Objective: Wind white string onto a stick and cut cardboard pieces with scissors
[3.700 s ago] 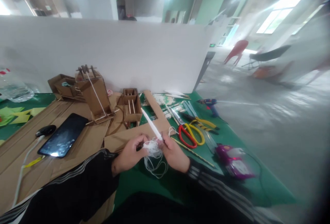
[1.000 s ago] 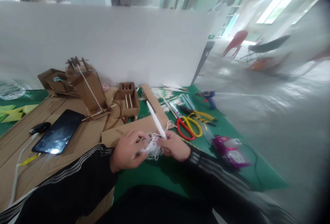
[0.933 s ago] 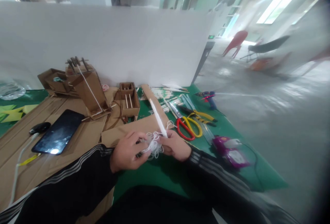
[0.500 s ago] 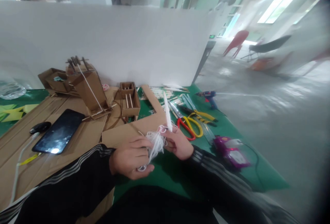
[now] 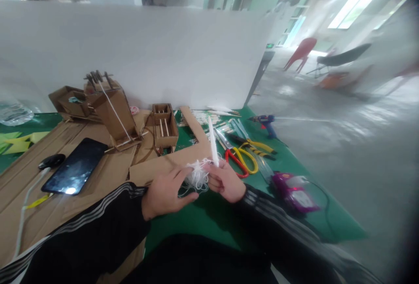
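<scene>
A tangled bundle of white string (image 5: 198, 176) hangs between my two hands above the green table. My right hand (image 5: 227, 181) is closed in a pinch round the lower end of a slim white tapered stick (image 5: 212, 142), which points up and slightly left; it looks wrapped in string. Some strands run up to that pinch. My left hand (image 5: 168, 190) cups the bundle from the left, fingertips on its upper edge and thumb stretched out below. Strands lie between that thumb and the fingers, which partly hide them.
Red-and-yellow-handled scissors (image 5: 242, 162), pliers (image 5: 258, 146) and a glue gun (image 5: 266, 122) lie to the right, with a purple device (image 5: 293, 192) nearer. Cardboard boxes (image 5: 165, 127) stand behind. At left a phone (image 5: 75, 166) and mouse (image 5: 51, 161) rest on cardboard. A white panel (image 5: 157, 53) rises behind.
My left hand has spread its thumb and fingers wider and turned a little. The string bundle has been gathered up into a rounder clump. My right hand and the white stick have barely moved.
</scene>
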Demonstrator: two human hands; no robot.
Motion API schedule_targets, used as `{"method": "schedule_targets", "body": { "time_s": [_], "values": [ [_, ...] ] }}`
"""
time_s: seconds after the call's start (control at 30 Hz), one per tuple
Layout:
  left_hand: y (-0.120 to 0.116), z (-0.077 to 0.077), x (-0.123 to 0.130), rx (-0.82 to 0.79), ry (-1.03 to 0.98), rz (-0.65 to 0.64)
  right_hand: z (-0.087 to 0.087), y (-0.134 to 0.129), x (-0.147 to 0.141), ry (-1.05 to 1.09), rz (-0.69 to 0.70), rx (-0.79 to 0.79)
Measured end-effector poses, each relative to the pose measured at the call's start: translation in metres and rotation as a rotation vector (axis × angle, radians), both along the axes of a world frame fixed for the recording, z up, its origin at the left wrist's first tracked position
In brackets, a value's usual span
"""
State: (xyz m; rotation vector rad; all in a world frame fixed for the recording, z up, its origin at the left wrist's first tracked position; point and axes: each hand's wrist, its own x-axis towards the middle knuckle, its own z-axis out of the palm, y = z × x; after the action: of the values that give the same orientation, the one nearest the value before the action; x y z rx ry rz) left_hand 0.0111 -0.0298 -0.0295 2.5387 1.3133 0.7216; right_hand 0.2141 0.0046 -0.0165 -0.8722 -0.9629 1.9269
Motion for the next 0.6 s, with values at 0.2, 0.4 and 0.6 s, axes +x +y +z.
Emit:
{"method": "schedule_targets", "body": {
  "time_s": [0.2, 0.4, 0.6],
  "values": [
    [0.0, -0.0014, 0.0022, -0.033, -0.131, -0.017, -0.0022, -0.0025, 0.0011, -0.001, 0.106, -0.028],
    [-0.0044, 0.0049, 0.0018, -0.182, -0.396, -0.045, -0.0004, -0.0006, 0.0033, 0.024, 0.054, -0.032],
    [-0.0013, -0.003, 0.0056, -0.335, -0.591, 0.052, 0.0005, -0.0031, 0.0033, -0.017, 0.129, 0.017]
  ]
}}
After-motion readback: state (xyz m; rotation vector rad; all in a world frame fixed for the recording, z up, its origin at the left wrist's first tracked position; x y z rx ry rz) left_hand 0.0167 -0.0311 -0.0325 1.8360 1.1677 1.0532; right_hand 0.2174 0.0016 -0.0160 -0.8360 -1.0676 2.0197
